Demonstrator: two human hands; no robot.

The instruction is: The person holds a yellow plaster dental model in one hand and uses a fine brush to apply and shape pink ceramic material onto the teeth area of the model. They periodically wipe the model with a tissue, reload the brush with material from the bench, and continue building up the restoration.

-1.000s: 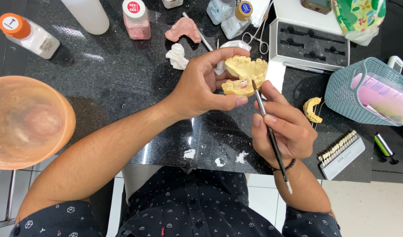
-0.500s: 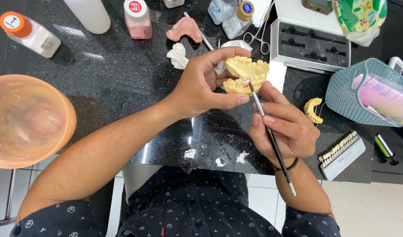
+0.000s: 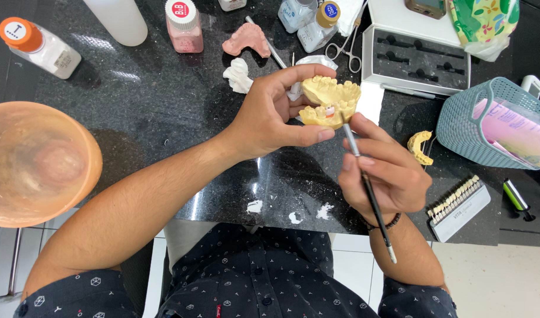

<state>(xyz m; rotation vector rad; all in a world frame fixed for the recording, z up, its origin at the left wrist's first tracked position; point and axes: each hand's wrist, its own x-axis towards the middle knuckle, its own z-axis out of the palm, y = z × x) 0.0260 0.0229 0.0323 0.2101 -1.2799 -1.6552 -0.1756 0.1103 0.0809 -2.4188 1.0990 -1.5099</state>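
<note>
My left hand (image 3: 277,112) grips a yellow plaster dental cast (image 3: 331,100), upper and lower jaws held together above the black counter (image 3: 152,118). A small pink and white patch shows between the cast's teeth. My right hand (image 3: 383,171) holds a thin metal instrument (image 3: 369,191) like a pen, and its tip touches the front of the cast.
An orange translucent bowl (image 3: 37,162) sits at the left edge. Bottles (image 3: 184,26), a pink wax base (image 3: 246,38), white plaster bits (image 3: 237,75) and scissors (image 3: 347,48) lie at the back. At right are a tool tray (image 3: 420,59), teal basket (image 3: 487,121), a loose yellow cast piece (image 3: 420,147) and a tooth shade guide (image 3: 458,203).
Both hands stay nearly still with the cast. The instrument's tip has shifted slightly against the cast's front.
</note>
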